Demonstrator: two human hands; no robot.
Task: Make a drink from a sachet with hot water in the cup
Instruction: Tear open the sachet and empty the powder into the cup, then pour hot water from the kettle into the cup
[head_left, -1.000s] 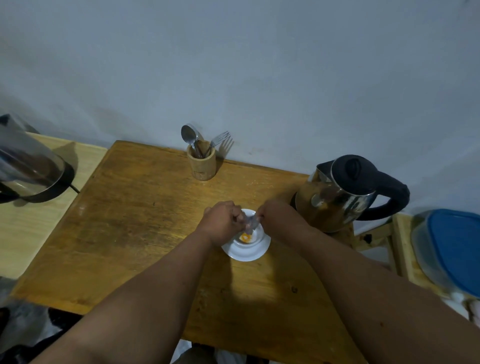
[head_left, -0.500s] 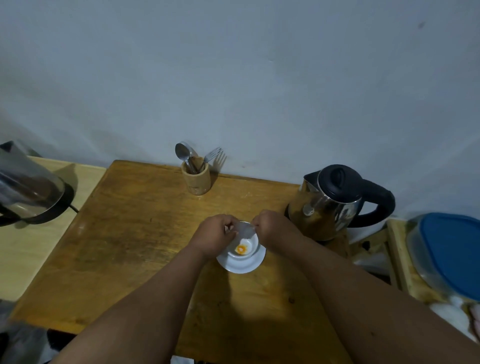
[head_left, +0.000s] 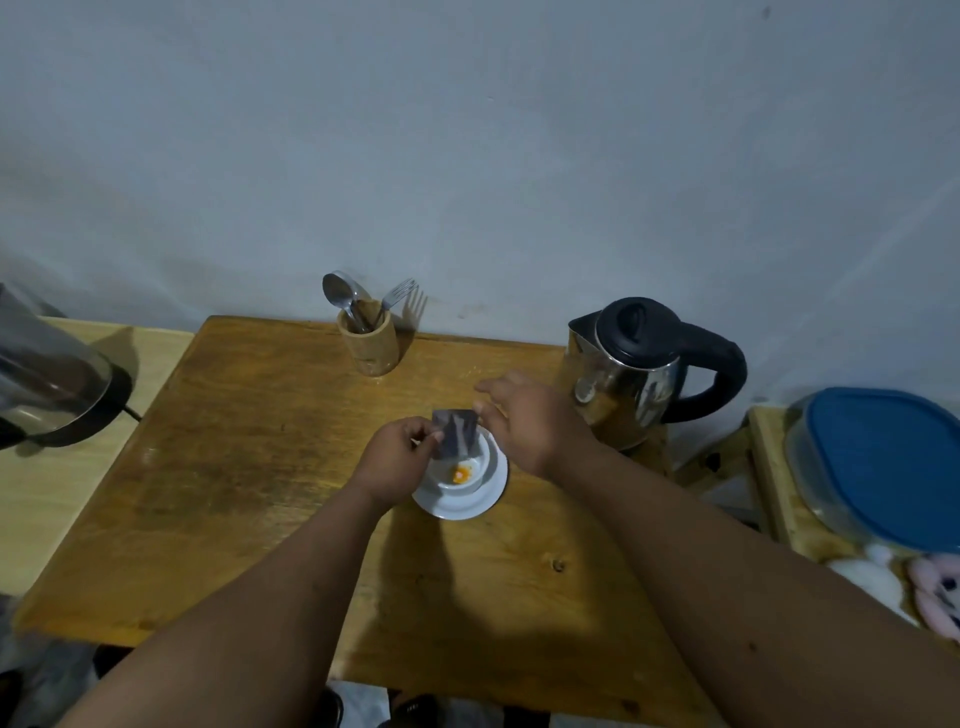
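A white cup (head_left: 478, 464) stands on a white saucer (head_left: 460, 505) in the middle of the wooden table (head_left: 249, 467). A small heap of orange powder (head_left: 461, 474) lies in the cup's bottom. My left hand (head_left: 395, 460) pinches a grey sachet (head_left: 456, 433) and holds it tilted over the cup's rim. My right hand (head_left: 524, 415) hovers just right of the sachet with fingers spread, holding nothing. Right of that hand stands a steel kettle (head_left: 623, 384) with a black lid and handle.
A wooden holder (head_left: 368, 343) with a spoon and a fork stands at the table's back edge by the wall. A dark-based appliance (head_left: 47, 384) sits on a lighter table at left. A blue-lidded container (head_left: 883, 467) rests on a stand at right.
My right hand has let go of the sachet and opened, drifting toward the kettle. The left hand alone now holds the sachet over the cup. The camera view shifted slightly.
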